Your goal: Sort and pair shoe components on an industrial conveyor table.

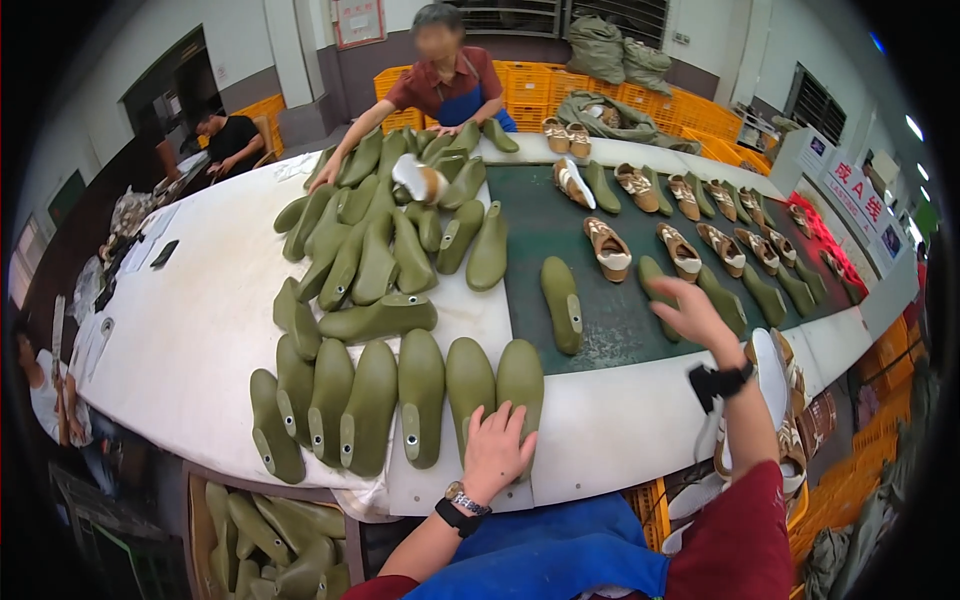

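My left hand (497,450) is palm down across the lower ends of two green shoe lasts, the left one (469,375) and the right one (520,370), at the table's near edge. Its fingers stretch over them, slightly apart; I cannot see any grip beneath the palm. My right hand (692,312) hovers over the dark green surface with fingers spread, close to a shoe last (655,292) that it partly covers. Another last (562,305) lies to its left. Brown-and-white shoes, such as this one (608,249), are set out in rows with lasts behind my right hand.
A heap of lasts (375,255) covers the table's middle, with a brown-and-white shoe (420,180) over it. Across the table a person (440,85) reaches into the heap. More lasts fill a box (270,530) below. Shoes in a yellow crate (790,440) stand by my right arm.
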Motion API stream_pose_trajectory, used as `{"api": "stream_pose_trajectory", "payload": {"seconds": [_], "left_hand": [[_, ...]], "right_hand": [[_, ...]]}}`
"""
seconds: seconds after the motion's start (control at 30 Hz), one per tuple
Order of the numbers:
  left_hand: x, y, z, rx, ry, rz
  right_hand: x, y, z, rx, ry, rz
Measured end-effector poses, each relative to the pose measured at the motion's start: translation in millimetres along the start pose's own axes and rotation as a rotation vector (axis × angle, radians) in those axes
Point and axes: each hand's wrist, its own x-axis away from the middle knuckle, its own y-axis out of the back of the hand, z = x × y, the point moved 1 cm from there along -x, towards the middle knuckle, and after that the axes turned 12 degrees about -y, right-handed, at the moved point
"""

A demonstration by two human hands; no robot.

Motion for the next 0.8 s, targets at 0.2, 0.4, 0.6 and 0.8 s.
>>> {"api": "stream_pose_trajectory", "payload": {"seconds": [0.2, 0.4, 0.6, 0.8], "left_hand": [[-7, -1, -5, -0.024, -0.045, 0.002], [-4, -13, 1, -0.125, -0.057, 0.107], [-5, -14, -5, -0.122, -0.078, 0.154], [-5, -16, -6, -0.129, -0.079, 0.159]], "right_hand": [[210, 65, -165, 0.644, -0.942, -0.109], [272, 11, -208, 0.071, -1.047, -0.156], [280, 3, -214, -0.011, -1.121, -0.294], [293, -24, -196, 0.085, -1.039, -0.417]]}}
